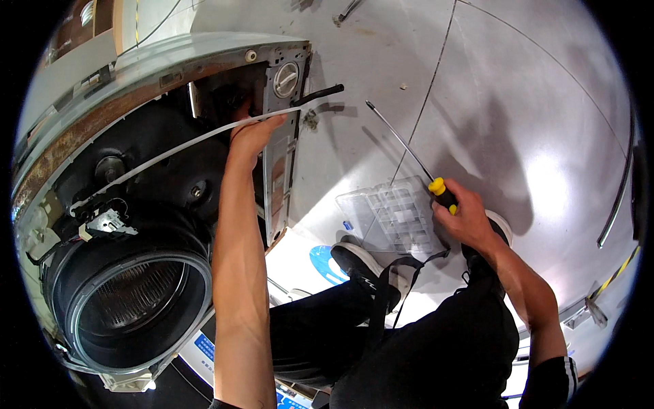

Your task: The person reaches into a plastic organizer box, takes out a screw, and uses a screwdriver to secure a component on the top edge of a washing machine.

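One screwdriver [437, 185], held above the floor [388, 65] to the right of one opened washing machine [163, 167], is clamped in the right hand [466, 211]. The left hand [251, 140], whose grip cannot be told, could be scraped by the metal frame [277, 174] if withdrawn hastily; beyond, one compartment box [402, 218] and two shoes [354, 261] are seen.

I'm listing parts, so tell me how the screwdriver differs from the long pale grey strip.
The screwdriver is straight; the pale grey strip is bowed. The screwdriver shows bright yellow and black parts; the strip looks plain grey. The right hand grips the screwdriver above the floor, while the strip runs across the opened machine. Both are long and slender.
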Available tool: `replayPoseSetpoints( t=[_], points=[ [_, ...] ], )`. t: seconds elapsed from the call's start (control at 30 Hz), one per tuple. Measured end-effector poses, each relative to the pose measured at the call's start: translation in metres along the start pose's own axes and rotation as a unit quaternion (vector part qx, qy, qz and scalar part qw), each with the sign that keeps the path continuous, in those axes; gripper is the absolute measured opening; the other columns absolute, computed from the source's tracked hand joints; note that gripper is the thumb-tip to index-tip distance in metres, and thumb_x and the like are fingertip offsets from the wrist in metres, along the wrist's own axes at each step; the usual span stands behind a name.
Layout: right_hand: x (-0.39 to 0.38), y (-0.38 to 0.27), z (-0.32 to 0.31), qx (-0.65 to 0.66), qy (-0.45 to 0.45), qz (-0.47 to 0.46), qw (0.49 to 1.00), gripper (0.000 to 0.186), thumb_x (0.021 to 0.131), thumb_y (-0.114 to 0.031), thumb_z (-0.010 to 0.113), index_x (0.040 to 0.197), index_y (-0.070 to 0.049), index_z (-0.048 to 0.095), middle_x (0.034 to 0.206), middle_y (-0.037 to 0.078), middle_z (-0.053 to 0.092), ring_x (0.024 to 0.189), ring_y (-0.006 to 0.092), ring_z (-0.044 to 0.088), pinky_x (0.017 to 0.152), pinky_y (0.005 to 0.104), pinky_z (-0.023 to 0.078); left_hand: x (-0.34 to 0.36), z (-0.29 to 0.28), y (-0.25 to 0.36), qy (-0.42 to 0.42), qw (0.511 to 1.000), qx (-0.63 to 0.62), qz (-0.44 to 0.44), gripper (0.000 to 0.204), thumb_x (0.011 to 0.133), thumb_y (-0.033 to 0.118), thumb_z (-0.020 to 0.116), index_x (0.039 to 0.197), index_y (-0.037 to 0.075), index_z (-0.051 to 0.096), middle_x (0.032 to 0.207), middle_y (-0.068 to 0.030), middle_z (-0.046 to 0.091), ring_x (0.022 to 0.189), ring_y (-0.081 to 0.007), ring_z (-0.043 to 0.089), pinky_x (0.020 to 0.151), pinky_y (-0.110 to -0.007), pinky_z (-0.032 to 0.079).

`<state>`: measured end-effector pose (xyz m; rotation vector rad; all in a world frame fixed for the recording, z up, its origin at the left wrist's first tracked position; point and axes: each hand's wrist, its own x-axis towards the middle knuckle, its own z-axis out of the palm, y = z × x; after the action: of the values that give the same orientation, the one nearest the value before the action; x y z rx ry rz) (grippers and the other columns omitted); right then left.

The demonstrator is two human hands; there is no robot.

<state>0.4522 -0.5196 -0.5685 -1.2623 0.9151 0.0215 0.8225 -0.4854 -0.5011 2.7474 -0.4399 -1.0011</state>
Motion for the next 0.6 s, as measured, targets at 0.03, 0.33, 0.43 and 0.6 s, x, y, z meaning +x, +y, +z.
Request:
replayPoseSetpoints(
  t=[0.03, 0.33, 0.43, 0.6],
  points=[
    [0.0, 0.0, 0.0, 0.002, 0.001, 0.001, 1.0, 0.025, 0.074, -0.015, 0.059, 0.094, -0.001, 0.052, 0.075, 0.018, 0.054, 0.065, 0.0306, 0.051, 0.064, 0.0336, 0.043, 0.001, 0.0, -0.001, 0.003, 1.0, 0.001, -0.001, 0.051, 0.066, 0.025, 0.078, 0.108, 0.0, 0.06, 0.103, -0.0101, 0.063, 0.097, -0.0189, 0.056, 0.088, -0.03, 0.039],
    [0.004, -0.001, -0.001, -0.019, -0.014, -0.009, 1.0, 0.029, 0.073, -0.016, 0.061, 0.096, 0.0, 0.053, 0.076, 0.022, 0.057, 0.071, 0.0385, 0.057, 0.064, 0.0397, 0.045, -0.006, -0.001, 0.005, 0.009, 1.0, -0.01, 0.018, 0.054, 0.066, 0.025, 0.078, 0.11, 0.0, 0.059, 0.101, -0.0113, 0.063, 0.095, -0.0199, 0.057, 0.085, -0.031, 0.041],
    [0.004, -0.005, -0.001, -0.027, -0.019, 0.002, 0.999, 0.028, 0.073, -0.016, 0.06, 0.096, 0.0, 0.053, 0.076, 0.022, 0.057, 0.071, 0.0384, 0.057, 0.064, 0.0393, 0.045, -0.004, -0.002, 0.004, -0.009, 1.0, 0.012, 0.004, 0.05, 0.067, 0.026, 0.078, 0.106, 0.0, 0.06, 0.099, -0.0109, 0.063, 0.092, -0.0193, 0.057, 0.082, -0.031, 0.042],
    [0.002, -0.006, -0.002, -0.008, -0.002, 0.005, 1.0, 0.027, 0.074, -0.016, 0.06, 0.095, -0.001, 0.053, 0.076, 0.022, 0.056, 0.072, 0.0385, 0.057, 0.065, 0.0391, 0.045, 0.001, -0.004, 0.0, -0.024, 0.999, 0.033, -0.019, 0.061, 0.067, 0.022, 0.076, 0.118, 0.001, 0.05, 0.093, -0.0103, 0.064, 0.089, -0.0166, 0.057, 0.079, -0.028, 0.044]
  ],
)
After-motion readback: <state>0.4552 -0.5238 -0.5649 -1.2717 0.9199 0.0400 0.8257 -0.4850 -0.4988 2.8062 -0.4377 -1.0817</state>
